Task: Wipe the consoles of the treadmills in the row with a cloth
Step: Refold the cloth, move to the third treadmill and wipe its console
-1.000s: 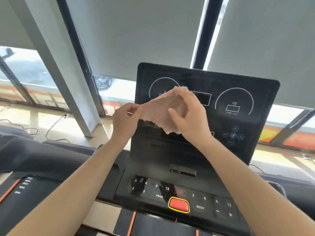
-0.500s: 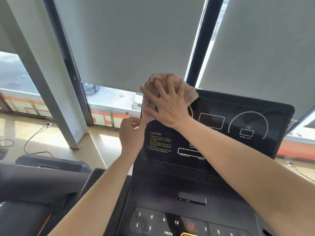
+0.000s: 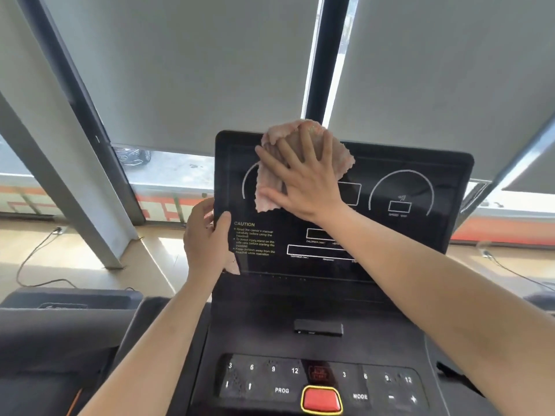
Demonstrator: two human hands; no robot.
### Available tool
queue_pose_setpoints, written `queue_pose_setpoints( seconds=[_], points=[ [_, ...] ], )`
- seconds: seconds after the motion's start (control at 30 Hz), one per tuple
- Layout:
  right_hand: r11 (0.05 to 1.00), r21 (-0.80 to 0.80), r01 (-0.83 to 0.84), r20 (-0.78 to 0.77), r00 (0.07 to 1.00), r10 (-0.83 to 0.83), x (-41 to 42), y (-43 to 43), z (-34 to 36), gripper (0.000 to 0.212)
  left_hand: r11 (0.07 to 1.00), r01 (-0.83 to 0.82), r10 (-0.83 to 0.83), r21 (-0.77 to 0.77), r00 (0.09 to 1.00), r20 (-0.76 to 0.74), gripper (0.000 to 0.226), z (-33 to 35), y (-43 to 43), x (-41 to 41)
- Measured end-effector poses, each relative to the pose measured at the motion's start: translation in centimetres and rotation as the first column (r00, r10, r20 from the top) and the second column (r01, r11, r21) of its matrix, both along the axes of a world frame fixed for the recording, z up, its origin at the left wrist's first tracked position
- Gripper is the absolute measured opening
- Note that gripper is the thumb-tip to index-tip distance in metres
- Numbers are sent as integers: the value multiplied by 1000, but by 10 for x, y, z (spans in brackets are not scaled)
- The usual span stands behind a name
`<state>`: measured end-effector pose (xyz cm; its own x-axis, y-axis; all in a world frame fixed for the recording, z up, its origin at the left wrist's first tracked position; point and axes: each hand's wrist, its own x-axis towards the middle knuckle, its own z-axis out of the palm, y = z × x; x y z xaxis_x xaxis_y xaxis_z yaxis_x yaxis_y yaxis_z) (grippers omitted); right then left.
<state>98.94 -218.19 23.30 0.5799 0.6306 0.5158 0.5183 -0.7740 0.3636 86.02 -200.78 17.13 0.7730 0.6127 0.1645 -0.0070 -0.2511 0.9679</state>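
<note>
Now the wipe is under way

Your right hand [image 3: 303, 184] lies flat with fingers spread, pressing the crumpled pink cloth [image 3: 339, 163] against the upper left of the black upright treadmill console panel [image 3: 420, 250]. A second ago you held that cloth in the air with both hands. Your left hand [image 3: 204, 238] has let it go and now grips the panel's left edge, thumb on the front, steadying it. Most of the screen and the lower keypad strip [image 3: 270, 379] probably remain to be wiped.

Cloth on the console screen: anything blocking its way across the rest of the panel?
Only the left hand, which grips the left edge of the console with its thumb on the front beside the CAUTION text. The right hand presses the cloth flat at upper left; the screen to its right is bare.
</note>
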Motion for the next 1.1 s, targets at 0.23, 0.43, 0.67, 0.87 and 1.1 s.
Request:
queue_pose_setpoints(
  seconds=[0.23,0.43,0.67,0.87,1.1],
  points=[
    [961,172,214,-87,976,-202,-8,-73,-8,83,995,-8,12,101,999,-34,47,-8,-10,-2],
    [934,223,279,-131,958,-255,-16,-80,-15,80,997,-9,12,78,999,-44,65,-5,-13,-5],
    [992,51,113,-126,986,-106,-48,-50,-72,79,987,81,-71,142,995,-71,67,-17,-3,-9],
    [996,-92,-20,-193,981,2,-80,-32,-134,75,980,153,-147,129,988,-55,66,-27,12,-9],
    [949,-248,-196,-210,967,145,-81,-14,-145,71,974,199,-196,108,980,-32,59,-29,22,-12]
  ],
)
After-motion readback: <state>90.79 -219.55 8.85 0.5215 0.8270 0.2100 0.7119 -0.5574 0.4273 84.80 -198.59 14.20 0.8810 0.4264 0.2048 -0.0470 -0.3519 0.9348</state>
